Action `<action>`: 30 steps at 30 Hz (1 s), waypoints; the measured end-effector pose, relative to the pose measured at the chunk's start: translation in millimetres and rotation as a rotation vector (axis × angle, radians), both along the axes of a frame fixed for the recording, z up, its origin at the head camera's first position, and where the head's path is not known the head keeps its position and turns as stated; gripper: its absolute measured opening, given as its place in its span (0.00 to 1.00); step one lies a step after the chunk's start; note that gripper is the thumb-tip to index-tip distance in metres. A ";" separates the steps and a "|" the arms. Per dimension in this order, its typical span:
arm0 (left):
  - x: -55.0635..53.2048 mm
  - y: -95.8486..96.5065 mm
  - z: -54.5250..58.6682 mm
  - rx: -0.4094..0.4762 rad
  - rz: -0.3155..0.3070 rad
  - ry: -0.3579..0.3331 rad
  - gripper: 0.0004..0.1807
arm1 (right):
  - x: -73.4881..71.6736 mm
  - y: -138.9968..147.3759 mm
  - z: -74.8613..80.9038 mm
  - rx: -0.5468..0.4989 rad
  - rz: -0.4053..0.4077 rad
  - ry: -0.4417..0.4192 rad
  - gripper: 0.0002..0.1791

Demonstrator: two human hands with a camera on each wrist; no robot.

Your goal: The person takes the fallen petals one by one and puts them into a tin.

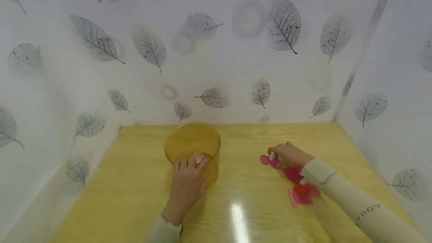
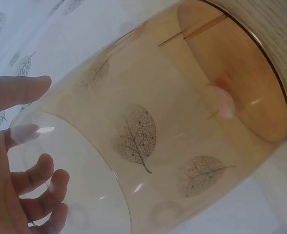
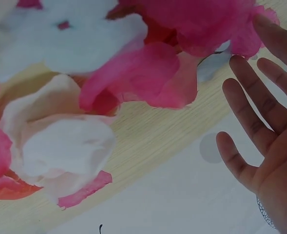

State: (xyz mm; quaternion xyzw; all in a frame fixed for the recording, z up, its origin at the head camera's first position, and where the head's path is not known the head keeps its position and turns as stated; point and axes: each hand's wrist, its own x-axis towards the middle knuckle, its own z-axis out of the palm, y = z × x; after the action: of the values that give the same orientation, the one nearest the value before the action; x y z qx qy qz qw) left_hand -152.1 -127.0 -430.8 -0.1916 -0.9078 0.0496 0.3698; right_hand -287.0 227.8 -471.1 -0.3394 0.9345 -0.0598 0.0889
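An amber see-through cylinder vase [image 1: 177,143] stands upright at the left of the table. My left hand [image 1: 187,183] holds its near rim, fingers over the edge and thumb on the near side. In the left wrist view, one fingertip of the left hand [image 2: 16,175] shows through the vase wall [image 2: 182,131]. A pale pink petal [image 2: 223,102] lies near the vase's bottom. My right hand [image 1: 290,155] hovers over a scatter of pink, red and white petals [image 1: 293,174]. In the right wrist view the right hand [image 3: 275,141] has its fingers spread beside the petals [image 3: 133,73], pinching nothing that shows.
The yellow wood table [image 1: 249,183] carries a bright glare streak at its front. Pale walls [image 1: 216,66] printed with grey leaves rise along the back and both sides. The petal row runs from the right hand down toward the front, partly beneath the right forearm [image 1: 357,198].
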 end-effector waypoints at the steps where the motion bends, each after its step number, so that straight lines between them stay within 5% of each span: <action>1: 0.0 -0.1 0.3 0.001 0.003 -0.004 0.32 | 0.2 -0.2 0.4 -0.006 0.001 0.000 0.22; 16: -3.8 -1.8 -2.1 -0.007 0.018 -0.021 0.31 | 2.3 -2.2 2.9 -0.052 0.018 0.064 0.08; 23: -0.6 -1.4 -1.8 0.006 0.025 -0.056 0.31 | 0.9 -0.7 -5.1 -0.105 0.143 0.072 0.10; 30: 2.1 0.2 -2.5 0.016 0.020 -0.054 0.32 | 1.4 1.3 -14.4 -0.103 0.176 0.132 0.14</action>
State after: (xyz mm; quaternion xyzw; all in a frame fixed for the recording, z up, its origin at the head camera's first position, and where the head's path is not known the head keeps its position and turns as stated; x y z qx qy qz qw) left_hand -150.0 -126.9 -433.3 -0.1806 -0.9198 0.0410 0.3460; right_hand -285.7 229.0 -485.5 -0.4272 0.9007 -0.0771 0.0147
